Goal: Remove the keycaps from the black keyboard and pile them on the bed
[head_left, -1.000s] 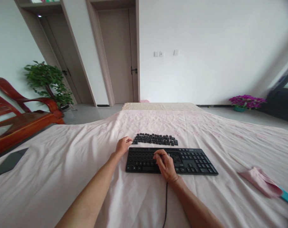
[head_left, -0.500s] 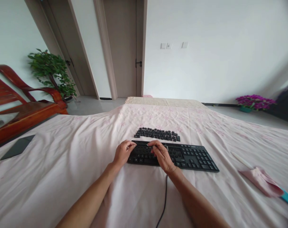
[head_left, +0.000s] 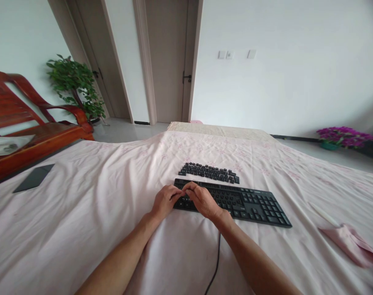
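- Head view: left hand (head_left: 166,200) and right hand (head_left: 202,199) meet over the black keyboard's (head_left: 235,200) left end, fingers bent; I cannot tell their grip.
- Loose keycaps (head_left: 209,172) lie just beyond on pink cloth (head_left: 78,213).

Count, around one keyboard (head_left: 241,203)
Two hands (head_left: 165,200) are working at it; beyond it, two doors (head_left: 166,61), three wall plates (head_left: 251,54) are showing.

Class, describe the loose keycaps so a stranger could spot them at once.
Find the pale pink cloth, then the wide black keyboard lying on it. Just beyond its far edge sit the loose keycaps: small black pieces in ragged rows, set apart by having no frame around them.
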Demonstrator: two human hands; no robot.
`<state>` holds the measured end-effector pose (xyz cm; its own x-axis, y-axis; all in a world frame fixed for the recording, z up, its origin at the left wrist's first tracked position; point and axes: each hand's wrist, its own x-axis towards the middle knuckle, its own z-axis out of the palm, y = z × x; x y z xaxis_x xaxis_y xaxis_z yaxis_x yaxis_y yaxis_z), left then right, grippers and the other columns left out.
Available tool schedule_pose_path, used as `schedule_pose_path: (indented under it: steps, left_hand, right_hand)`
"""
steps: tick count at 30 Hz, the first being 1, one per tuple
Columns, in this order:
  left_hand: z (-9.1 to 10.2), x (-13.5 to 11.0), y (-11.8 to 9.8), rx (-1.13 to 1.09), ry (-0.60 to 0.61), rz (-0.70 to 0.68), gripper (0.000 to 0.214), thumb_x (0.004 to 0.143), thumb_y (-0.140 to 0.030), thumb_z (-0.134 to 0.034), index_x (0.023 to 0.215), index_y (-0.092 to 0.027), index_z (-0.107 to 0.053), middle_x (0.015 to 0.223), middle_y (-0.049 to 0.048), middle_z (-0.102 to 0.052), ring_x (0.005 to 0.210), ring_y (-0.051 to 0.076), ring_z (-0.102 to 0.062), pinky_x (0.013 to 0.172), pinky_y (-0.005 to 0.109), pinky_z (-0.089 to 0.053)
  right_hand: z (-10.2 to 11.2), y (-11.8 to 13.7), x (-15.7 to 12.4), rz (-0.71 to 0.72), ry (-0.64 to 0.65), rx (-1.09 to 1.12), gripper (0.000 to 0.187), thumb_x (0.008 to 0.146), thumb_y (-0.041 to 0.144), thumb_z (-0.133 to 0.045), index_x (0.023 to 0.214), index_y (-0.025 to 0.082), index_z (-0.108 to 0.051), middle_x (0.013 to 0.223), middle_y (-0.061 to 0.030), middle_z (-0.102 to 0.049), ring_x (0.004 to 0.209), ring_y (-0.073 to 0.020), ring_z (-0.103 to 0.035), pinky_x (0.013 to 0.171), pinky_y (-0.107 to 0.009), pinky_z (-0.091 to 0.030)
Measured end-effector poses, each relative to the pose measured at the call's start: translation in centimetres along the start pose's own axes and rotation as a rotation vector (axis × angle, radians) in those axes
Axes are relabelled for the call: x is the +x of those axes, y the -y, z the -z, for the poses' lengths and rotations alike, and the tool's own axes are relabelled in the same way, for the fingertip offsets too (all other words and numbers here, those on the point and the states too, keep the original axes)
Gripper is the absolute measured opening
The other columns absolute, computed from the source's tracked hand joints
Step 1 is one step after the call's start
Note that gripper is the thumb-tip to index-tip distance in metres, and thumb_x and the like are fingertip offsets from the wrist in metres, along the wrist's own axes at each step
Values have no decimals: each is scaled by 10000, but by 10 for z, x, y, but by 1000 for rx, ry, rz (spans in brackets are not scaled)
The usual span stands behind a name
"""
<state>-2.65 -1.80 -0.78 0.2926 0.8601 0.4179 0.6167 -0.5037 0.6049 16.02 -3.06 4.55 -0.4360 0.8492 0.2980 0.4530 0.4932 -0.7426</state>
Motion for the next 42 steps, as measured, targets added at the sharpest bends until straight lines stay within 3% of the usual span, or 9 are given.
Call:
schedule_pose_path:
  steps: [9, 16, 22, 27, 30, 32, 37, 42]
  left_hand:
    - [5, 0, -2, 22, 90, -36, 172, 871, -323, -563, 766, -224, -657, 825, -3, -660, 828, 170, -559, 754, 280, -410]
    - [4, 0, -11, 71, 121, -15, 90, 782, -325, -670, 777, -236, -669, 847, 16, -668, 876, 206, -565, 782, 301, -418]
    - [-2, 1, -17, 99, 86, 12, 170, 822, -368, -621, 735, -241, -691, 779, 25, -665, 832, 200, -568, 761, 304, -417]
    - [-4, 0, -14, 47, 62, 49, 77, 751, -300, -703, 813, -256, -709, 815, 8, -692, 875, 209, -572, 792, 316, -428]
    - [-7, -1, -11, 14, 31, 85, 76, 748, -297, -702, 809, -253, -717, 807, 7, -696, 882, 211, -580, 805, 321, -435]
    - [-8, -1, -8, -38, -1, 126, 86, 751, -306, -693, 817, -258, -721, 827, 5, -703, 893, 210, -592, 815, 320, -444]
    - [-6, 1, -2, -228, -70, 282, 142, 785, -319, -632, 863, -237, -717, 862, 7, -719, 786, 181, -631, 744, 292, -483]
    - [-5, 19, 3, -260, -130, 216, 190, 828, -305, -570, 920, -226, -716, 936, 22, -722, 860, 178, -645, 786, 283, -491]
  right_hand:
    - [-4, 0, 7, 124, 156, -107, 193, 945, 199, -400, 961, 205, -593, 891, -8, -657, 815, -140, -618, 772, -232, -430]
    - [-12, -11, -4, 117, -17, 42, 236, 966, 238, -347, 886, 202, -566, 793, -7, -620, 709, -123, -582, 725, -238, -444]
    - [-17, -17, -12, 191, -48, 55, 270, 976, 288, -318, 921, 198, -567, 844, -42, -622, 718, -139, -579, 719, -258, -454]
    - [-16, -20, -16, 117, -183, 100, 276, 974, 269, -320, 901, 196, -576, 756, -14, -585, 574, -105, -523, 616, -236, -436]
    - [-14, -18, -17, 124, -164, 112, 278, 968, 274, -338, 905, 192, -597, 774, -18, -589, 575, -102, -533, 608, -236, -439]
    - [-12, -15, -18, 120, -189, 129, 287, 969, 288, -341, 928, 193, -609, 807, -30, -604, 595, -107, -546, 623, -243, -451]
    - [4, -15, -22, 12, -427, 147, 290, 967, 323, -356, 921, 193, -612, 754, -28, -600, 594, -119, -540, 624, -251, -454]
    - [19, -26, -34, -103, -452, 73, 275, 954, 349, -371, 901, 197, -595, 722, -16, -606, 553, -113, -526, 598, -245, -441]
